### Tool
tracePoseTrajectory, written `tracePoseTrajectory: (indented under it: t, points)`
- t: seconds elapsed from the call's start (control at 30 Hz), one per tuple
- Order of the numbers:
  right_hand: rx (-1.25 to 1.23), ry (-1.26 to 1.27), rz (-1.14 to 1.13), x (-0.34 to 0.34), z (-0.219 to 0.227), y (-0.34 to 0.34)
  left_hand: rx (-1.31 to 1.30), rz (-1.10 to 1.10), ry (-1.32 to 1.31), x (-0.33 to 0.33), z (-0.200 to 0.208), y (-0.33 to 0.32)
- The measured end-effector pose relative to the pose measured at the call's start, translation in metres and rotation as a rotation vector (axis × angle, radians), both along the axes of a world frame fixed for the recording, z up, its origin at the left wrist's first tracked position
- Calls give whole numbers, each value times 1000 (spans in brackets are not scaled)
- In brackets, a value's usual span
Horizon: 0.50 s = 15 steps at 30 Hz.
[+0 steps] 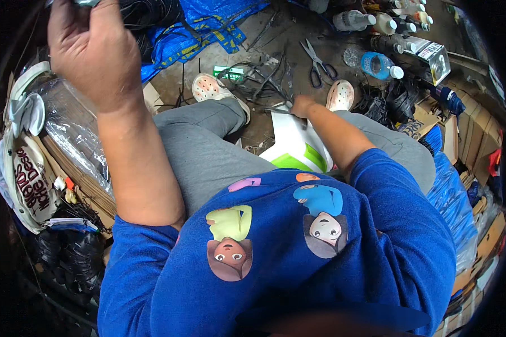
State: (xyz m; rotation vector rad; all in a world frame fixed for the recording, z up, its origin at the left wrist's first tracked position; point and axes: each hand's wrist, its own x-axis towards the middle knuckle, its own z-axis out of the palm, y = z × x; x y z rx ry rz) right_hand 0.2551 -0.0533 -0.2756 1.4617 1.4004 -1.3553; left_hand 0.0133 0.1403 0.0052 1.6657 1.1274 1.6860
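My left hand (pixel 98 56) is raised at the upper left, its fingers curled about a small shiny grey thing (pixel 85 2) that the picture's top edge cuts off. My right hand (pixel 303 105) is closed between my shoes, at the upper rim of a white and green bag or box (pixel 289 137). What its fingers hold is hidden. Dark thin strips (pixel 267 84) lie tangled on the floor just beyond that hand. Scissors (pixel 316 64) with dark handles lie spread apart, farther off and a little to the right.
Several plastic bottles, one with blue liquid (pixel 378 65), stand or lie at the far right. Flattened cardboard under clear plastic (pixel 76 132) and a white printed cloth bag (pixel 36 180) sit at the left. A blue woven bag (pixel 180 48) lies ahead. Blue plastic (pixel 450 196) is on the right.
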Motion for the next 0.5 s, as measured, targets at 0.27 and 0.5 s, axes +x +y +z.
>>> tracePoseTrajectory:
  t: [0.27, 0.5]
  points:
    - [269, 266, -591, 82, 162, 33, -8, 37, -107, -3, -12, 14]
    - [676, 15, -934, 187, 353, -32, 60, 128, 31, -9, 6, 4]
